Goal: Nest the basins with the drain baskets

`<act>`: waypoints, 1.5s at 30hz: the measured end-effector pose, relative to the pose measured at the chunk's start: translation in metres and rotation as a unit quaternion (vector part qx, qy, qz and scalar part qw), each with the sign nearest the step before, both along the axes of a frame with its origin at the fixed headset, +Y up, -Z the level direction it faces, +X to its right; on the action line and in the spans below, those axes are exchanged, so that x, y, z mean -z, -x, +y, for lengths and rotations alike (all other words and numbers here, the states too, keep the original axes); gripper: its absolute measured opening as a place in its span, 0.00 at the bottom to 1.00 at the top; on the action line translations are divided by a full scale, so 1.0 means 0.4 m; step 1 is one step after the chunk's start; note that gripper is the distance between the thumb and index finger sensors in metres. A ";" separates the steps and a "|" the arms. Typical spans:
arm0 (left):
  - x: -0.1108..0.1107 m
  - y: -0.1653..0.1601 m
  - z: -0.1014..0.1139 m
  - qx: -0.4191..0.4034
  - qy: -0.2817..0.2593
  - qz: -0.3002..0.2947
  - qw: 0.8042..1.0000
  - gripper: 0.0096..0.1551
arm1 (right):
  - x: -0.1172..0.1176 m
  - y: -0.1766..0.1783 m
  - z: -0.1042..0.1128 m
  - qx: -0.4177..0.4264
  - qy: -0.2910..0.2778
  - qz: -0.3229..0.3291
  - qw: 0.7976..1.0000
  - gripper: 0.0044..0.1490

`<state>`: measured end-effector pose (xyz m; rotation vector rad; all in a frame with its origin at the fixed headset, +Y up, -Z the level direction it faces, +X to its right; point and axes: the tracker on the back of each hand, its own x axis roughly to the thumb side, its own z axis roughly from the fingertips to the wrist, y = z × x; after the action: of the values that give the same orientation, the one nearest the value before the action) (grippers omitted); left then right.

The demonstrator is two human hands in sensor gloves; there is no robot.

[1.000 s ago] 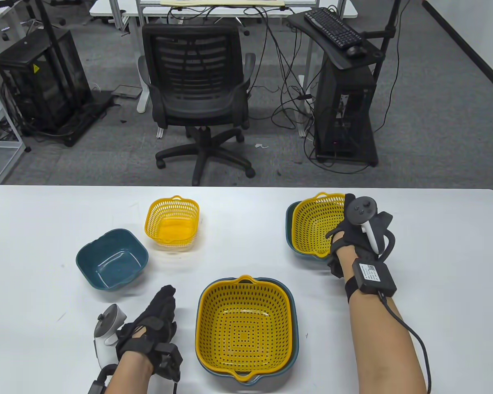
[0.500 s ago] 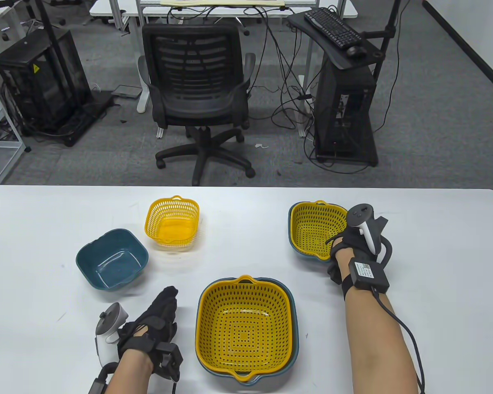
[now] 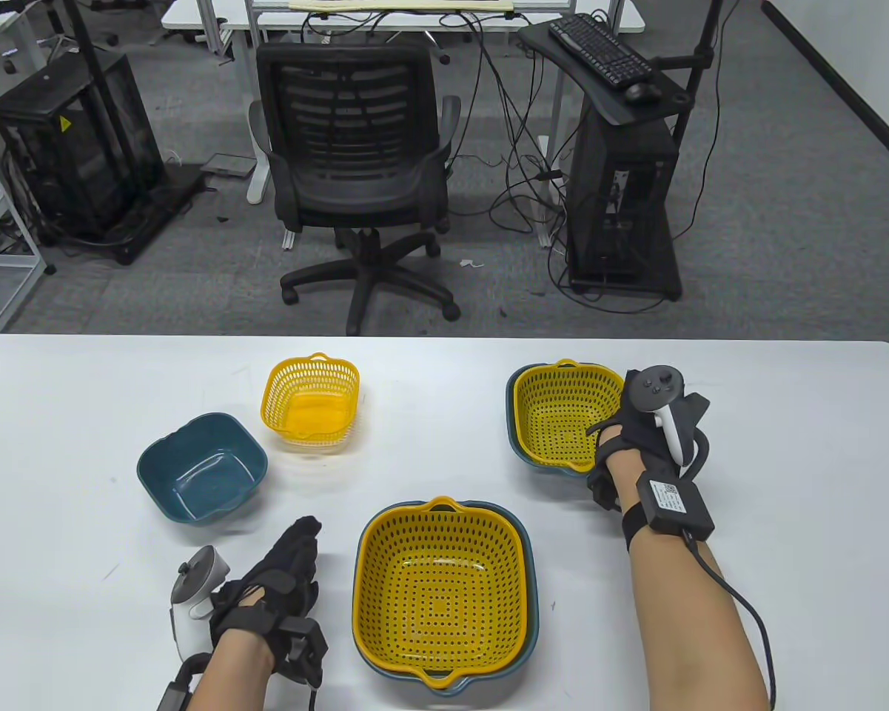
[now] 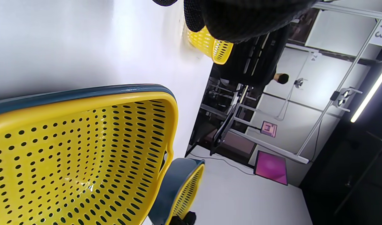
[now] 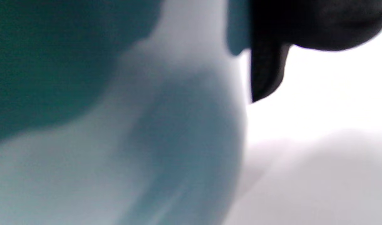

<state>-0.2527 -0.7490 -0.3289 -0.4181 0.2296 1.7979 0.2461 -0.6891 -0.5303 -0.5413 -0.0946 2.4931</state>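
At four o'clock on the white table: right hand, gloved in black with a tracker on its back, at the right rim of a medium yellow perforated plastic drain basket, which sits nested in a medium teal plastic basin. Fingers hidden behind the rim; grip or mere touch cannot be told. Right wrist view: only blur, teal basin wall and a dark glove edge.

At six o'clock, near the front edge: a large yellow perforated drain basket nested in a large teal basin.

At seven o'clock: left hand, fingers stretched flat on the table surface, holding nothing, just beside the large nested pair, apart from it.

At nine o'clock: a small empty teal plastic basin, upright. At ten o'clock, just beyond it: a small yellow slotted drain basket, upright, apart from the small basin.
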 end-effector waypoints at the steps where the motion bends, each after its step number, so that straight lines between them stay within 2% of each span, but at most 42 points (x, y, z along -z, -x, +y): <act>1: 0.000 0.000 0.000 -0.001 0.000 0.000 1.000 0.39 | -0.008 0.004 0.021 0.002 -0.009 0.004 1.000 0.43; 6: -0.002 0.006 0.003 -0.006 -0.003 0.004 1.000 0.39 | -0.073 0.036 0.175 0.008 -0.070 0.042 0.997 0.39; 7: -0.003 0.008 0.005 -0.006 -0.004 0.004 1.000 0.39 | -0.101 0.048 0.226 0.008 -0.091 0.052 0.994 0.38; 8: -0.004 0.010 0.007 -0.008 -0.006 0.005 1.000 0.39 | -0.112 0.053 0.245 0.008 -0.101 0.055 0.993 0.38; 9: -0.006 0.012 0.010 -0.011 -0.008 0.006 1.000 0.39 | -0.144 0.067 0.291 0.011 -0.123 0.063 0.990 0.38; 12: -0.013 0.020 0.019 -0.019 -0.017 0.009 1.000 0.39 | -0.218 0.102 0.362 0.028 -0.146 0.086 0.985 0.38; 15: -0.021 0.031 0.027 -0.021 -0.025 0.017 0.999 0.39 | -0.312 0.148 0.395 0.037 -0.170 0.118 0.978 0.36; 17: -0.024 0.044 0.034 -0.016 -0.031 0.026 0.999 0.39 | -0.392 0.191 0.381 0.043 -0.176 0.142 0.973 0.33; 18: -0.025 0.048 0.036 -0.013 -0.033 0.030 0.999 0.39 | -0.411 0.201 0.373 0.047 -0.173 0.147 0.973 0.32; 20: -0.028 0.060 0.040 -0.005 -0.038 0.042 0.998 0.39 | -0.489 0.248 0.323 0.074 -0.169 0.172 0.968 0.31; 23: -0.035 0.075 0.046 0.003 -0.043 0.059 0.997 0.39 | -0.564 0.303 0.245 0.083 -0.136 0.191 0.969 0.32; 25: -0.037 0.082 0.050 0.011 -0.049 0.069 0.996 0.39 | -0.596 0.342 0.193 0.040 -0.116 0.189 0.974 0.34; 28: -0.038 0.089 0.052 0.029 -0.052 0.077 0.995 0.39 | -0.601 0.380 0.146 -0.041 -0.066 0.184 0.980 0.36; 30: -0.039 0.090 0.052 0.029 -0.051 0.079 0.995 0.39 | -0.593 0.401 0.114 -0.061 -0.036 0.175 0.982 0.37; 33: -0.039 0.088 0.051 0.024 -0.050 0.077 0.996 0.39 | -0.587 0.423 0.087 -0.064 -0.022 0.171 0.983 0.38; 37: -0.038 0.088 0.050 0.026 -0.050 0.073 0.996 0.39 | -0.581 0.453 0.053 -0.102 0.025 0.180 0.978 0.40; 43: -0.035 0.086 0.047 0.033 -0.047 0.071 0.996 0.39 | -0.548 0.460 -0.031 -0.096 0.141 0.206 0.964 0.44; 45: -0.033 0.085 0.045 0.041 -0.047 0.070 0.996 0.39 | -0.544 0.464 -0.048 -0.105 0.158 0.208 0.960 0.44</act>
<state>-0.2866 -0.7310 -0.3155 -0.2126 0.2546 1.7505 0.0605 -0.7084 -0.3127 -0.1214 0.4366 2.7922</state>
